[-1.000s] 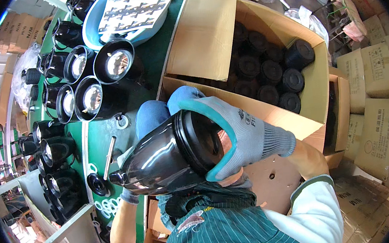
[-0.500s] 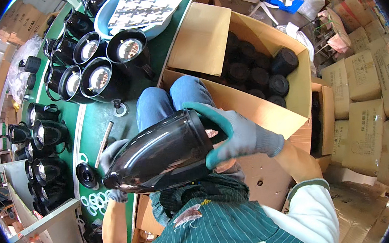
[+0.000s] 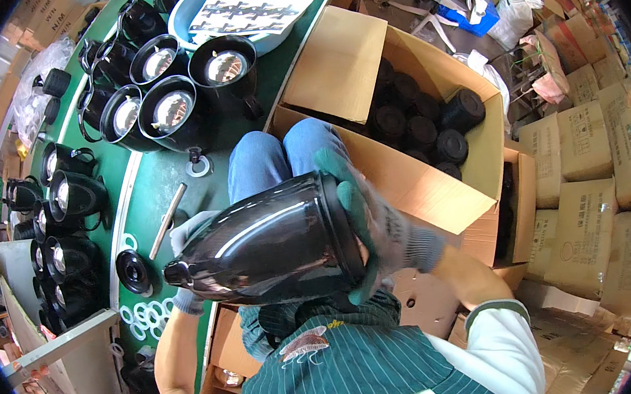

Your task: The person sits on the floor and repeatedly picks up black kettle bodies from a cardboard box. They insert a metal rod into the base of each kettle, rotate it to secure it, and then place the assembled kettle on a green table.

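A glossy black thermos jug body [image 3: 266, 240] lies on its side across my lap, narrow spout end to the left and wide end to the right. My left hand [image 3: 194, 231], in a grey glove, grips the narrow end from behind and below; part of it is hidden by the jug. My right hand [image 3: 371, 226], in a grey glove with green palm and fingers, wraps the wide end, its palm against the end and fingers over the rim. On the green bench by my left hand lie a metal rod [image 3: 168, 222], a round black lid [image 3: 133, 271] and several white rings [image 3: 143, 316].
Several black jugs [image 3: 168, 109] with silvery insides stand at the bench's far left, beside a light-blue basin [image 3: 180, 23] with a printed sheet on it. An open carton [image 3: 437, 184] holding black cylindrical parts stands at right. Stacked cartons [image 3: 582, 138] line the right side.
My right hand has closed in on the wide end, its palm now against it; before, thumb and fingers were spread at the rim. The jug has turned slightly toward level. The view has shifted a little.
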### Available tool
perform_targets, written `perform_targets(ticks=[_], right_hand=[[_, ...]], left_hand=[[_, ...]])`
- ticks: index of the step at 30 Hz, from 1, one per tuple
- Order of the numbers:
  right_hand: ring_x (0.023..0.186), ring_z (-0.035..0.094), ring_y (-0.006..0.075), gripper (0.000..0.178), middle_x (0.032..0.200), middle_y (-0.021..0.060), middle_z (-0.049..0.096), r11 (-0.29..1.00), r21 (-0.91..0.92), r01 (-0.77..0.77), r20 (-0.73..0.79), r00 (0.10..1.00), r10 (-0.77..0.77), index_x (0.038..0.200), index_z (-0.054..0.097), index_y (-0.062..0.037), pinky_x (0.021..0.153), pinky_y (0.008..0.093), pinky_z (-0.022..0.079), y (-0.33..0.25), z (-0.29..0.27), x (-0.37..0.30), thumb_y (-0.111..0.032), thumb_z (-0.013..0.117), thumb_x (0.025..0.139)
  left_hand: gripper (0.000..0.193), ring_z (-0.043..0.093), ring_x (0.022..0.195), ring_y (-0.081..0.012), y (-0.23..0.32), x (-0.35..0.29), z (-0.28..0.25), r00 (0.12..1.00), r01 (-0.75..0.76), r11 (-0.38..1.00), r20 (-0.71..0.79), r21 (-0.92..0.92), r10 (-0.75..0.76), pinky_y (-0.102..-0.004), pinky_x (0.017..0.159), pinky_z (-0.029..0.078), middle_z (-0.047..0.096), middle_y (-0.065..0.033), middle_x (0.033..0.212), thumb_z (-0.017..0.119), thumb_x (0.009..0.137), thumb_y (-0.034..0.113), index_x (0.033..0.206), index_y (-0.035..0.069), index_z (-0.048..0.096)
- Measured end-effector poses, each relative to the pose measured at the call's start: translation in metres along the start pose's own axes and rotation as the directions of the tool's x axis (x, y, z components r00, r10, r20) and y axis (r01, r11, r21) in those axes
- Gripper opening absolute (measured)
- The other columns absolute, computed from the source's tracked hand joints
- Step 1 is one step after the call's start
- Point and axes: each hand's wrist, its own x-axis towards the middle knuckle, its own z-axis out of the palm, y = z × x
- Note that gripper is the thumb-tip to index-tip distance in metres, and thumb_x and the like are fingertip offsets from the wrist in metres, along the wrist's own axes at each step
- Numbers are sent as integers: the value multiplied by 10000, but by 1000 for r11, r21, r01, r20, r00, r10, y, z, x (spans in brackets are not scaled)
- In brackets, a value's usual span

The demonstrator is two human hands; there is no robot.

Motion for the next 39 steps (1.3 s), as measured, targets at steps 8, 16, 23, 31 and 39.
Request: perform_targets(ticks=[8,16,23,31,39], right_hand=[[1589,137,346,1008,1720,225,68,801,456,-387,45,909,413,1655,19,-18,1283,422,152,113,61,-40,-591,539,1009],[1571,211,322,943,1706,213,161,959,-42,280,-12,960,-280,1646,132,-3,1255,408,205,-4,29,43,-561,552,1012],[1558,232,245,720,1682,162,256,930,318,-185,8,981,192,1632,198,4,1268,371,176,45,46,4,-398,463,1097],[1522,301,298,847,1674,187,248,951,290,-104,-59,990,126,1632,183,-44,1253,467,236,-5,49,28,-479,580,1023],[1438,459,246,672,1625,98,393,944,210,-254,-320,895,312,1635,230,-137,1218,436,385,78,79,-39,-311,558,1075]], left_hand=[[296,755,919,-308,84,32,-11,776,-546,452,222,706,590,-411,830,607,749,-146,942,724,719,149,987,30,766],[380,673,1096,-257,-43,-5,-36,986,167,986,7,23,-167,-396,1011,510,708,-118,1197,723,929,199,1240,-15,675],[367,729,880,-273,52,21,-23,947,-253,842,-54,476,316,-341,850,552,742,-160,918,749,759,230,1017,-30,756],[413,683,992,-183,-71,-11,-20,982,25,994,-184,-107,-45,-337,903,545,728,-125,1091,745,873,231,1178,-44,698],[316,719,858,-292,74,23,-37,943,-293,824,5,485,333,-355,827,551,725,-161,915,750,780,174,1020,-32,744]])
